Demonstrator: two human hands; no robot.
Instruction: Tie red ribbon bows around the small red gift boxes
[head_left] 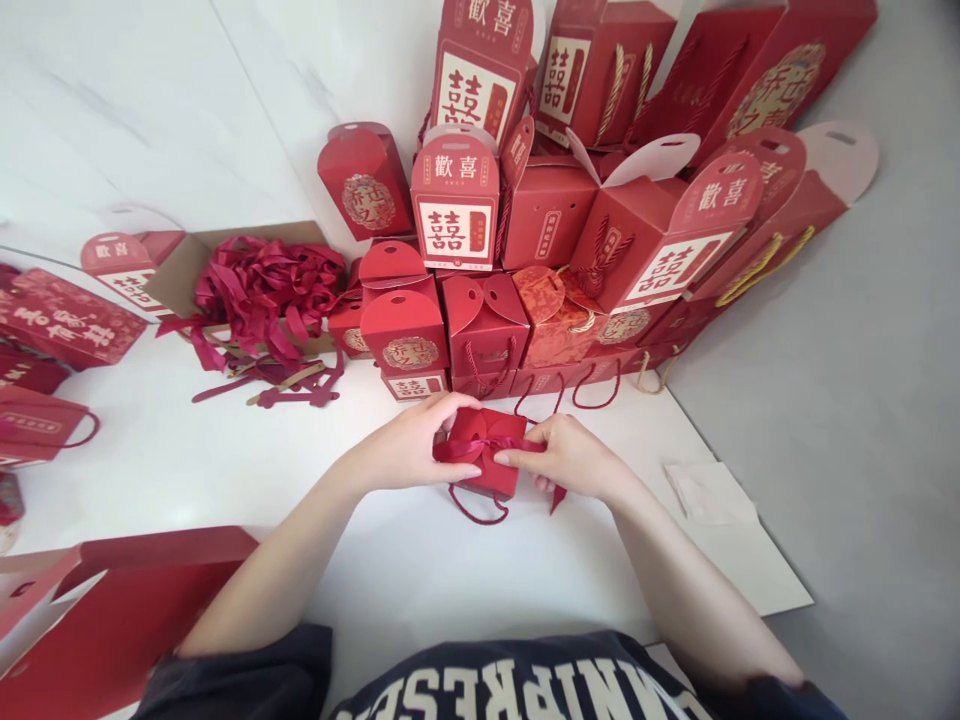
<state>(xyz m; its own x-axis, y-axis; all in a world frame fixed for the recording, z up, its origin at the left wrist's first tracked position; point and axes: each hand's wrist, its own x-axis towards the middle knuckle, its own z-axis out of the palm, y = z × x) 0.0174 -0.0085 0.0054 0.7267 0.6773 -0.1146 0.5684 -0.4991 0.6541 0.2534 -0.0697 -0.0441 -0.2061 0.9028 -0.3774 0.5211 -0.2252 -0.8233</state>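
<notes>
A small red gift box [501, 481] rests on the white table in front of me, its rounded top flaps folded in. Across those flaps runs a crimson ribbon [491, 443], gathered near the middle. My left hand [412, 445] wraps the box's left side, fingers at the back corner and thumb along the front of the top. Between thumb and fingers, my right hand [566, 455] pinches the ribbon at the right, and a ribbon tail hangs below that hand. A dark red cord handle [480, 520] loops out from the box's front. My right fingertips are partly hidden.
Stacked red gift boxes [487, 330] stand just behind my hands, against the wall. Left of them, a cardboard box [176, 280] overflows with crimson ribbons [262, 290]. A large open red box [142, 620] sits at front left. White paper [709, 492] lies near the right edge.
</notes>
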